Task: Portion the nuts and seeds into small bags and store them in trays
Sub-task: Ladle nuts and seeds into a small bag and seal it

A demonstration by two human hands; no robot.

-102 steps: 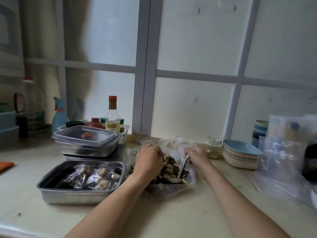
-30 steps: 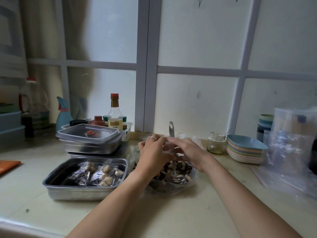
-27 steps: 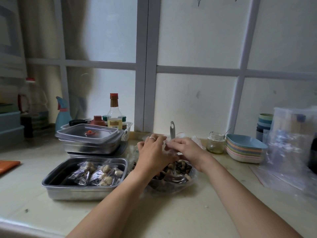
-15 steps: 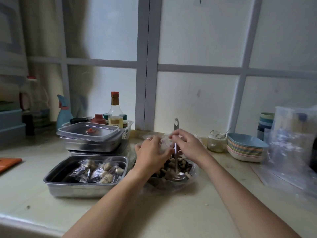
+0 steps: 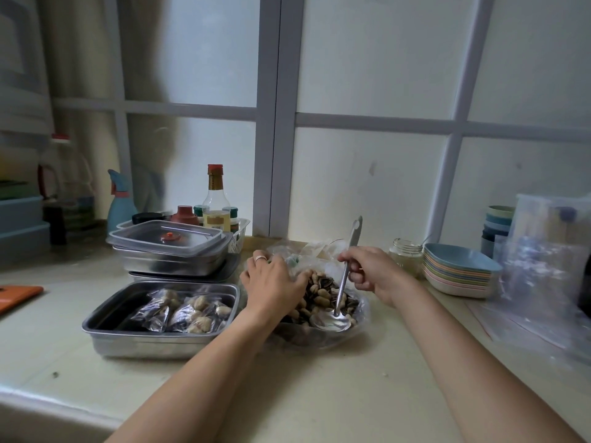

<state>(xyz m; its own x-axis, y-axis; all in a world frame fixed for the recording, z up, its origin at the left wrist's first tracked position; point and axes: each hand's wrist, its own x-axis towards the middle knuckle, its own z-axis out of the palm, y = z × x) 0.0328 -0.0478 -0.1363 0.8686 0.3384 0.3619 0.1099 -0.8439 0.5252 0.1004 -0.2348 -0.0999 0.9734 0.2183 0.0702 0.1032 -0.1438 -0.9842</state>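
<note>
Since 0.5 s ago the hands have parted: they met at the top of the spoon handle, and the spoon stood near upright. Now the left hand (image 5: 275, 289) is lower, palm down on the left edge of the bag (image 5: 363, 310), with its fingers bent over the nuts (image 5: 319, 294). Whether it pinches the film cannot be told. The right hand (image 5: 372, 273) has its fingers curled round the mid-handle of the spoon (image 5: 344, 279). The handle leans up and to the right, and the spoon bowl rests in the near side of the heap. The nuts and dark seeds lie in the open bag on the worktop (image 5: 319, 394), between the two hands. The tray (image 5: 105, 319) sits just left of the bag, beside the left wrist, and holds the small bags (image 5: 184, 311), already filled. Lidded trays (image 5: 169, 251) are stacked behind it. A jar (image 5: 406, 254) and bowls (image 5: 457, 273) stand right of the right hand.
</note>
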